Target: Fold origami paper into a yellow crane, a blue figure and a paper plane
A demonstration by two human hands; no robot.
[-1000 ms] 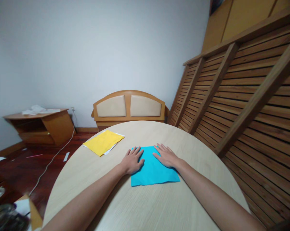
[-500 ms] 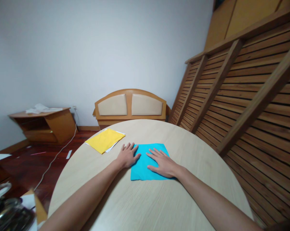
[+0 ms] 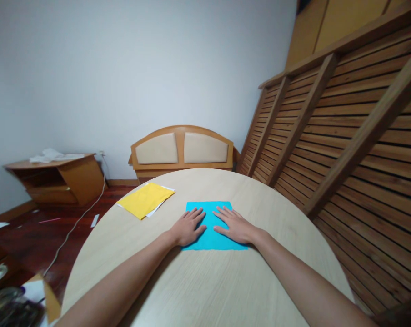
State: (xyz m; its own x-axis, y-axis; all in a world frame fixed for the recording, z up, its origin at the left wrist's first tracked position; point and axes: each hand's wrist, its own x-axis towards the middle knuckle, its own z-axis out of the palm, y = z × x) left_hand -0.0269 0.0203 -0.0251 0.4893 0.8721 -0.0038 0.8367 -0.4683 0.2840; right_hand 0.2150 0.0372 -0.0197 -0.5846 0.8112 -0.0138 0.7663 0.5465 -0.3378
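Observation:
A blue sheet of paper (image 3: 208, 238) lies flat on the pale round table (image 3: 205, 281). On its left part my left hand (image 3: 189, 227) rests palm down with the fingers spread. My right hand (image 3: 235, 225) lies flat on the right part, fingers also apart. Between the two thumbs a strip of the blue sheet shows. Neither hand grips anything. Farther back on the left, a yellow sheet (image 3: 146, 200) lies over white paper, away from both hands.
Beyond the table stands a wooden headboard (image 3: 181, 150) with two padded panels. A slatted wooden frame (image 3: 311, 122) leans along the right. At the left are a low cabinet (image 3: 79, 177) and a cable on the floor.
The blue sheet has turned slightly and now lies squarer. My left hand has moved right, farther onto it. My right hand has shifted a little. The view has turned slightly right.

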